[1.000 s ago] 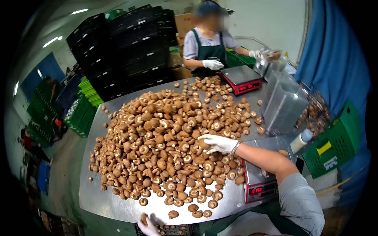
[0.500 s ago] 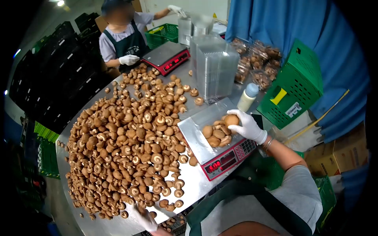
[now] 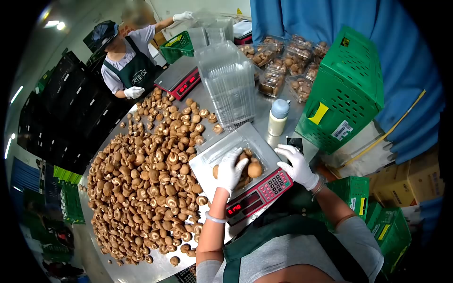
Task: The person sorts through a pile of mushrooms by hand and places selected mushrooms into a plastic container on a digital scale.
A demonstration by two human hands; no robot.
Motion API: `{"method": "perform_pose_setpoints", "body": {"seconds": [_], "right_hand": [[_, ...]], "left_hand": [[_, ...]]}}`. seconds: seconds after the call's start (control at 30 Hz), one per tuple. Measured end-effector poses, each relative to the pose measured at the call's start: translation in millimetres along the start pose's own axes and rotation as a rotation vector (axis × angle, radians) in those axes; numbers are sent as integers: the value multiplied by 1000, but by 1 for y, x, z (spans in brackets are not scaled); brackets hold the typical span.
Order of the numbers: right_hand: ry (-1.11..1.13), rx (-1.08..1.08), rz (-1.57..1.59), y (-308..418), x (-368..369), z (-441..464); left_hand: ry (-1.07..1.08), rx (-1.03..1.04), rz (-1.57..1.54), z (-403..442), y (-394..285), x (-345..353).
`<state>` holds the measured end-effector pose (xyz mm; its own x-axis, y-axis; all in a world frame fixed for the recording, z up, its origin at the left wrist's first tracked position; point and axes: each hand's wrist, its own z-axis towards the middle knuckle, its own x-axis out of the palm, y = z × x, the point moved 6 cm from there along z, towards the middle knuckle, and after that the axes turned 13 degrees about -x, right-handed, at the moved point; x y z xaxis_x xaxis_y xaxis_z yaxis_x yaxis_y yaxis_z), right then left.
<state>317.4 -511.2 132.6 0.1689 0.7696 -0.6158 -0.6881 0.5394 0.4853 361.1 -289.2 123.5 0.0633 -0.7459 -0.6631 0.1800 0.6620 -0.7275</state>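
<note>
White gloves cover both hands. My left hand [image 3: 230, 170] lies over the left part of a clear plastic tray of mushrooms [image 3: 255, 170], its fingers pointing up and apart; whether something is under its palm is hidden. The tray rests on a red scale [image 3: 205, 169] with a metal plate and a lit red display. Right of the tray, at the scale's right edge, my right hand [image 3: 298, 167] has spread fingers and nothing in it. A large heap of brown mushrooms [image 3: 141, 188] covers the metal table to the left.
Stacked clear trays [image 3: 226, 85], a bottle [image 3: 279, 118] and a green crate [image 3: 347, 89] stand beyond the scale. Packed mushrooms [image 3: 285, 63] lie by the blue curtain [image 3: 311, 16]. Across the table, a co-worker [image 3: 130, 61] stands by a second scale [image 3: 179, 78].
The view has swung right. My left hand has come from the near table edge to the tray. My right hand has released a mushroom and moved right of the tray.
</note>
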Motion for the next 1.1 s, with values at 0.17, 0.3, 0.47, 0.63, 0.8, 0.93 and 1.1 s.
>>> {"method": "perform_pose_setpoints", "body": {"seconds": [0.17,0.3,0.47,0.63,0.8,0.93,1.1], "right_hand": [[-2,-11,69,-11,-8,10],[-1,232,528,-33,25,35],[-32,618,893,-78,124,81],[-30,403,907,-41,102,105],[253,115,194,0,56,52],[377,341,290,-31,70,6],[395,774,1013,-37,106,-32]], "left_hand": [[-178,-26,74,-15,-2,-35],[-412,-374,-392,-75,41,-79],[-488,-591,-568,-131,79,-53],[-86,-705,-1031,-142,77,-10],[-70,-766,-1223,-142,69,-13],[-116,-805,-1043,-143,71,-9],[-6,-845,-1165,-146,86,4]]}}
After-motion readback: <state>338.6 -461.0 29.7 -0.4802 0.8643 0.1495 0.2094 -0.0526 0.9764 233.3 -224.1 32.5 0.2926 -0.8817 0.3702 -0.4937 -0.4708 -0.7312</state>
